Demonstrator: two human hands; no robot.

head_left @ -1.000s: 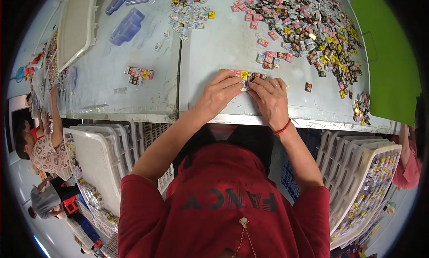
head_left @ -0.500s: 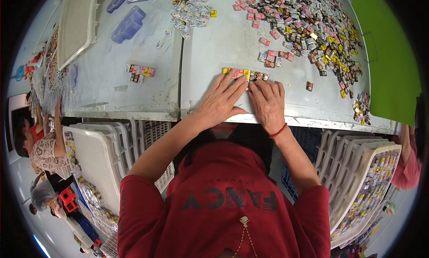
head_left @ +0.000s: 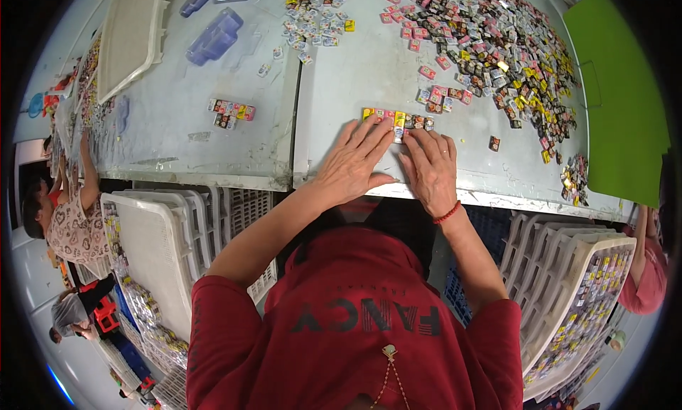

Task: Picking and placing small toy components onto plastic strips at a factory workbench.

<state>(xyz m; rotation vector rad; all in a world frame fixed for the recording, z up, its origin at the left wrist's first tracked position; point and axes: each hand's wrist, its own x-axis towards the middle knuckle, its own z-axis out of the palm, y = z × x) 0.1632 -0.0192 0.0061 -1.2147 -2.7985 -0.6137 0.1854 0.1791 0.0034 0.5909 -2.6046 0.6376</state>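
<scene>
A short row of small printed boxes [head_left: 401,119] in yellow, pink and dark brown lies on the table in front of me. My left hand [head_left: 353,161] rests on its left part with the fingers stretched out and the thumb apart. At the right part, the fingertips of my right hand [head_left: 433,170] touch the dark boxes; its fingers are long and only slightly bent, and a red bead bracelet circles the wrist. Between both hands a pale box [head_left: 398,135] stands out below the row. My fingers hide some of the boxes.
A large heap of mixed small boxes [head_left: 490,48] covers the far right. Paler boxes [head_left: 312,30] lie farther left. A small grouped block [head_left: 231,114] sits on the left table, near blue plastic trays [head_left: 213,37]. Stacked white crates [head_left: 568,289] flank me; other people work at the left.
My right hand has drawn back slightly toward me, showing more of the dark boxes and the pale one. My left hand stays on the row. The whole view has shifted a little.
</scene>
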